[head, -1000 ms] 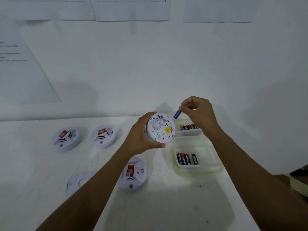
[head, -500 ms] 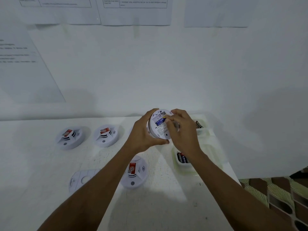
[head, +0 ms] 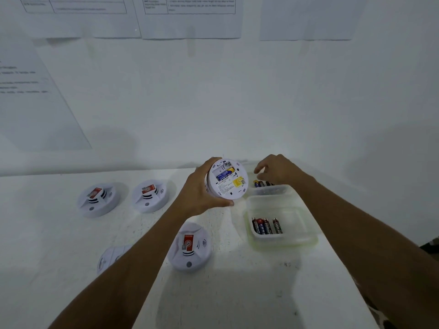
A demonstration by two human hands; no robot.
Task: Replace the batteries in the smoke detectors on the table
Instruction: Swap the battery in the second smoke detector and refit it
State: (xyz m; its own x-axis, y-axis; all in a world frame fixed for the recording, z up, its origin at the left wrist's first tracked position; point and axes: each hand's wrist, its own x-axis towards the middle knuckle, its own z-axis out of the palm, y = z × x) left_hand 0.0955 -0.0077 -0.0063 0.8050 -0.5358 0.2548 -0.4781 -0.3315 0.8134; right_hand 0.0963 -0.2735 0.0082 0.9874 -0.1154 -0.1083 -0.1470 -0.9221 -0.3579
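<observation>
My left hand [head: 202, 192] grips a white round smoke detector [head: 228, 180] above the table, its back turned to me. A blue battery [head: 225, 175] lies in its open compartment. My right hand [head: 276, 170] hovers with fingers apart over the far clear tub [head: 273, 189], which holds several batteries [head: 261, 184]. It holds nothing. A nearer clear tub [head: 285, 236] contains several red and black batteries [head: 267, 226]. Three more white detectors lie face up on the table: one far left [head: 96, 200], one beside it [head: 150, 195], one near my left forearm [head: 190, 248].
A detached white mounting plate [head: 108, 258] lies on the table, partly hidden by my left forearm. The white table [head: 47, 257] meets a white wall with paper sheets [head: 190, 17] taped up. The table's right edge runs near the tubs.
My right hand pushed the blue battery into the detector, let go and moved right, over the far tub. The left hand has kept hold of the detector.
</observation>
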